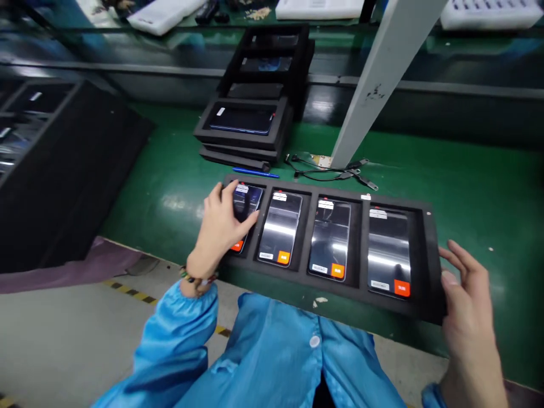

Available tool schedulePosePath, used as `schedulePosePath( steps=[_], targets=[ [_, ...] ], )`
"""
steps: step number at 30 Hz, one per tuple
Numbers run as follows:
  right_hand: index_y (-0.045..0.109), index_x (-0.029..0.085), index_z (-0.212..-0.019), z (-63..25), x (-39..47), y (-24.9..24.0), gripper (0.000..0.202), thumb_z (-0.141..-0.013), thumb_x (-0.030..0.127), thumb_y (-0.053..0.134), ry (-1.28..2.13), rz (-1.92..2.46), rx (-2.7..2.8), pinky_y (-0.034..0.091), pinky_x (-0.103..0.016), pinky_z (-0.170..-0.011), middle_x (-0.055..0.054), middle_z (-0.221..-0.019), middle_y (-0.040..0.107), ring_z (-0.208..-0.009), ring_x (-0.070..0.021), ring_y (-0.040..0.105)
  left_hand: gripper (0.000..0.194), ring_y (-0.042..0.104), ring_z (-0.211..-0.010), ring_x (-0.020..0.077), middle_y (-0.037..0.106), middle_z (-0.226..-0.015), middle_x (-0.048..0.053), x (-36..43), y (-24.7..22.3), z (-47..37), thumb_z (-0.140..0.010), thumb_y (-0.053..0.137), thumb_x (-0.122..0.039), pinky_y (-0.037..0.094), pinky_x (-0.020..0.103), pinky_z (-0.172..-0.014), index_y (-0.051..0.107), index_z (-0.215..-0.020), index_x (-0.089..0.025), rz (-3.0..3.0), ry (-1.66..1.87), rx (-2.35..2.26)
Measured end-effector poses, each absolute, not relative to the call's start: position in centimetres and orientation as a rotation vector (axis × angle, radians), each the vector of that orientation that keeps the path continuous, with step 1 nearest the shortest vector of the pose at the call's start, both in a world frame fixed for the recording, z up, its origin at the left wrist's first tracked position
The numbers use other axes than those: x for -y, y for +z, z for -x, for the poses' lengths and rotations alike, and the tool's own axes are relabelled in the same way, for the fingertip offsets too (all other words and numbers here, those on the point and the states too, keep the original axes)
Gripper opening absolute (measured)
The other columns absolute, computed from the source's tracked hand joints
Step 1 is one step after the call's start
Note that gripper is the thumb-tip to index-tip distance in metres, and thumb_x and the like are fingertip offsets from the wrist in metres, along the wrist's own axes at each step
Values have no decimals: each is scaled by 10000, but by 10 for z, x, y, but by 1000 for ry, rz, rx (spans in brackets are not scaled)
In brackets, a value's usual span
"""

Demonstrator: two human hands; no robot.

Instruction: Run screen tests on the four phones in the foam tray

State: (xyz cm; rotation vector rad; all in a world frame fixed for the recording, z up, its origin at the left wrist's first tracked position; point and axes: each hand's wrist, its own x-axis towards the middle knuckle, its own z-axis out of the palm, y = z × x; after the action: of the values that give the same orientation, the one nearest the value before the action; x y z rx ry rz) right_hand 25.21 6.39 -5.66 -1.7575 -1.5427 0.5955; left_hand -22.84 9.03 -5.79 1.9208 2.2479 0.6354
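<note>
A long black foam tray (pixel 312 226) lies on the green bench in front of me, with a phone in each of its compartments. My left hand (pixel 223 221) is over its left end, thumb and fingers spread across the leftmost phone (pixel 246 204) and partly hiding it. To the right of that lie a second phone (pixel 280 226), a third phone (pixel 331 238) and the rightmost phone (pixel 389 249), each with white labels and an orange or red sticker. At the tray's right end, my right hand (pixel 467 289) grips the outer wall between thumb and fingers.
Behind the tray are a blue pen (pixel 256 172), black cables (pixel 340 173) and a slanted grey post (pixel 374 90). Stacked foam trays (pixel 242 136) holding phones stand farther back. A large black foam block (pixel 76 170) is at left. The bench's front edge runs close to my body.
</note>
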Motion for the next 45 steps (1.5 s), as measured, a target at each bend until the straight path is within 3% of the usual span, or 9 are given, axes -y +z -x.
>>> schedulePosePath(
  steps=[3, 5, 11, 20, 25, 31, 38, 41, 45],
  targets=[
    [559, 408, -1624, -241, -70, -55, 639, -1024, 627, 538, 462, 1791, 1638, 426, -737, -1266, -135, -1582, 645, -1558, -441, 530, 890, 390, -1595, 491, 482, -1646, 268, -102, -58, 215, -903, 788, -489, 390, 714, -1275, 411, -1650, -185, -1887, 607, -2321],
    [597, 365, -1599, -233, -77, -57, 646, -1020, 636, 504, 369, 1765, 1788, 394, -760, -1283, -158, -1470, 710, -1551, -460, 525, 850, 420, -1569, 475, 501, -1619, 268, -104, -57, 213, -913, 773, -438, 413, 686, -1270, 418, -1640, -175, -1839, 577, -2354],
    [673, 224, -1523, -218, -104, -77, 675, -985, 599, 510, 321, 1772, 1818, 460, -769, -1231, -199, -1331, 768, -1459, -500, 604, 819, 472, -1486, 506, 470, -1605, 306, -109, -50, 203, -962, 739, -453, 506, 698, -1148, 415, -1662, -176, -1697, 447, -2494],
    [722, 270, -1297, -214, -94, -73, 465, -1036, 609, 541, 500, 1791, 1617, 445, -740, -1169, -168, -1331, 746, -1464, -467, 544, 677, 505, -1432, 508, 514, -1521, 285, -113, -56, 201, -982, 684, -409, 491, 737, -1127, 505, -1602, -204, -1765, 495, -2510],
    [657, 268, -1438, -215, -83, -65, 545, -1065, 634, 505, 599, 1758, 1669, 405, -707, -1203, -147, -1456, 721, -1460, -426, 555, 785, 473, -1513, 483, 520, -1587, 266, -108, -61, 209, -964, 724, -459, 436, 746, -1205, 414, -1639, -208, -1845, 620, -2391],
    [665, 264, -1421, -211, -80, -59, 542, -1069, 629, 474, 585, 1847, 1610, 389, -719, -1217, -145, -1479, 708, -1463, -425, 552, 835, 479, -1527, 470, 499, -1620, 298, -107, -60, 210, -957, 709, -440, 446, 700, -1226, 385, -1659, -124, -1811, 515, -2454],
    [624, 238, -1474, -179, -80, -48, 455, -1099, 463, 499, 407, 1700, 1767, 366, -696, -1238, -163, -1466, 683, -1485, -400, 537, 738, 369, -1628, 447, 422, -1713, 253, -111, -51, 185, -1003, 666, -503, 341, 671, -1315, 450, -1636, -192, -1959, 697, -2339],
    [601, 251, -1488, -145, -85, -42, 410, -1114, 366, 478, 419, 1578, 2001, 355, -658, -1244, -144, -1456, 707, -1493, -372, 539, 772, 387, -1600, 451, 366, -1756, 243, -118, -43, 148, -984, 703, -508, 391, 663, -1287, 449, -1644, -200, -2145, 586, -2126],
    [555, 228, -1532, -114, -91, -41, 431, -1121, 324, 468, 488, 1559, 2120, 327, -647, -1260, -134, -1488, 712, -1524, -376, 499, 743, 445, -1511, 477, 362, -1746, 238, -127, -39, 111, -983, 682, -398, 523, 672, -1123, 436, -1665, -234, -2146, 417, -2108]
  ],
)
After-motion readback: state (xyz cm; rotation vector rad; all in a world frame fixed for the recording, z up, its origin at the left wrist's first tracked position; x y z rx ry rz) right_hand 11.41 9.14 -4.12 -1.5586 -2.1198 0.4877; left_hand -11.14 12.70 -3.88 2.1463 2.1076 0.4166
